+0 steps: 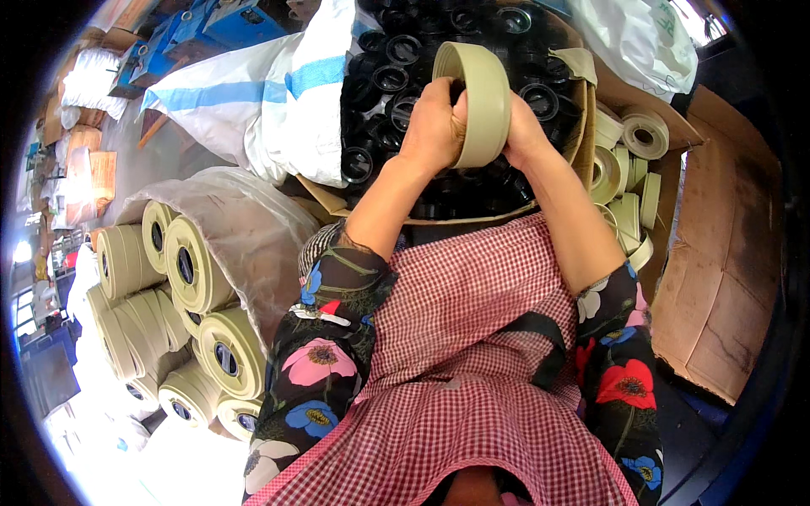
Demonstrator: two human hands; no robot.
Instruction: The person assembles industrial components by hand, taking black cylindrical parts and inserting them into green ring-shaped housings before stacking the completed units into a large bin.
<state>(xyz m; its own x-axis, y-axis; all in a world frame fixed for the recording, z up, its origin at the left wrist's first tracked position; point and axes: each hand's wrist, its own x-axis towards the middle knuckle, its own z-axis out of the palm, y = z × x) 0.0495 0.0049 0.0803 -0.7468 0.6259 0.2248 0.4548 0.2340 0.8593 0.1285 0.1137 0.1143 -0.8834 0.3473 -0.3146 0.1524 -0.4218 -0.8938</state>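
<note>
Over a carton of small parts I hold up a khaki round plastic part [489, 105], shaped like a wide, shallow ring with a ribbed rim, tilted on its edge. My left hand [433, 126] is closed at its open side, with fingers reaching into the hollow. My right hand [525, 133] grips it from the right; most of those fingers are hidden behind it. Below and around both hands lie many black round plastic pieces [390, 78], some with a clear, glossy centre. Whether a small piece is inside the ring cannot be seen.
To the left, a clear plastic bag [253, 223] partly covers stacked khaki round parts [190, 261] with dark centres. At right, a cardboard box [717, 253] holds more khaki parts [645, 133]. A white-and-blue woven sack [278, 110] drapes over the carton's left side. Blue bins [240, 25] stand behind.
</note>
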